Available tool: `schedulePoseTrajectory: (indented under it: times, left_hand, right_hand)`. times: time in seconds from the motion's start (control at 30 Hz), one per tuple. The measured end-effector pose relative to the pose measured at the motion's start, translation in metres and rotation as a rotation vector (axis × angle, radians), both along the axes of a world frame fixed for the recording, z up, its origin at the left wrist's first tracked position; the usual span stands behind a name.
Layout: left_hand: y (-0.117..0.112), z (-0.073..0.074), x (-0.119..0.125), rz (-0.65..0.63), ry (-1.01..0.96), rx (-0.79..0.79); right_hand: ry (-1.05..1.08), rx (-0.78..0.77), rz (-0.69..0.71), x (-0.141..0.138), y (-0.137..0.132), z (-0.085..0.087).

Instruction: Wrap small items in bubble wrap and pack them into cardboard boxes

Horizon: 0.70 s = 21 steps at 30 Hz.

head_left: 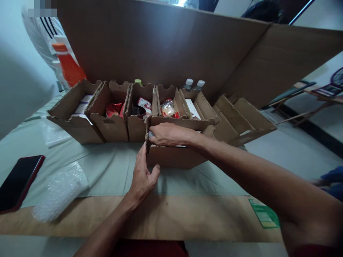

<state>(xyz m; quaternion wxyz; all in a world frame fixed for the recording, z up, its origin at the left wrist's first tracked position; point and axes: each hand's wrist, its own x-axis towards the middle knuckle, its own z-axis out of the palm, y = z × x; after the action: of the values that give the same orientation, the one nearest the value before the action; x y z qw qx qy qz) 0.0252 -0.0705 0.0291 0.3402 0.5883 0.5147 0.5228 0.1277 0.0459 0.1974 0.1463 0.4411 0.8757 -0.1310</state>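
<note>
1. The table (171, 221), part cloth-covered, carries the front box near its wooden edge, presumably for easy reach.
2. The cardboard panel (160, 46) stands upright beyond the front box, perhaps as a screen.
3. The row of boxes (109, 130) stands just behind the front box, open tops up, so packets inside show; such tight packing probably keeps them upright.
4. The front box (177, 157), the one being handled, sits crosswise before the row, likely for access along its length.
5. The left hand (143, 175) has its fingers against the front box's left end, thumb spread off it; this grip is apart, seemingly bracing the wall.
6. The right hand (167, 134) dips into the front box's left end, beside a clear, shiny item (150, 134); whether its grip is clamped I cannot tell.
7. The bubble wrap (65, 189) lies left of the front box.
8. The phone (21, 182) lies farther left of it, perhaps out of the way.
</note>
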Motion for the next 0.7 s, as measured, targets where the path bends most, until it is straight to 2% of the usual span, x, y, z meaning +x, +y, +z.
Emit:
schedulePoseTrajectory:
  times: [0.07, 0.17, 0.23, 0.3, 0.33, 0.37, 0.43, 0.5, 0.53, 0.6, 0.7]
  left_hand:
    - [-0.003, 0.003, -0.007, 0.015, 0.017, -0.016]
    - [-0.009, 0.009, -0.026, 0.043, 0.051, 0.049]
    - [-0.012, 0.012, -0.04, 0.053, 0.073, 0.098]
    - [-0.011, 0.012, -0.046, 0.04, 0.08, 0.095]
    - [-0.009, 0.012, -0.046, 0.026, 0.072, 0.079]
    - [-0.005, 0.011, -0.042, 0.0, 0.053, 0.054]
    - [0.005, 0.01, -0.029, -0.076, -0.009, -0.014]
    - [0.01, 0.01, -0.015, -0.131, -0.082, -0.071]
    - [0.008, 0.011, -0.011, -0.139, -0.111, -0.085]
    - [-0.008, 0.012, -0.013, -0.122, -0.131, -0.098]
    - [-0.053, 0.016, -0.04, -0.041, -0.088, -0.154]
  right_hand:
    - [0.204, 0.086, -0.019, 0.018, -0.014, 0.011]
    - [0.589, 0.361, -0.149, 0.072, -0.061, 0.019]
    - [0.763, 0.595, -0.316, 0.114, -0.101, 0.005]
    - [0.867, 0.827, -0.614, 0.15, -0.131, -0.027]
    - [0.956, 0.834, -0.75, 0.162, -0.139, -0.048]
    - [1.035, 0.785, -0.829, 0.17, -0.142, -0.07]
    - [1.073, 0.582, -0.836, 0.174, -0.135, -0.111]
    - [1.097, 0.439, -0.82, 0.166, -0.123, -0.138]
    - [1.107, 0.405, -0.816, 0.159, -0.12, -0.145]
    - [1.116, 0.397, -0.815, 0.144, -0.126, -0.148]
    - [1.092, 0.376, -0.749, 0.119, -0.152, -0.14]
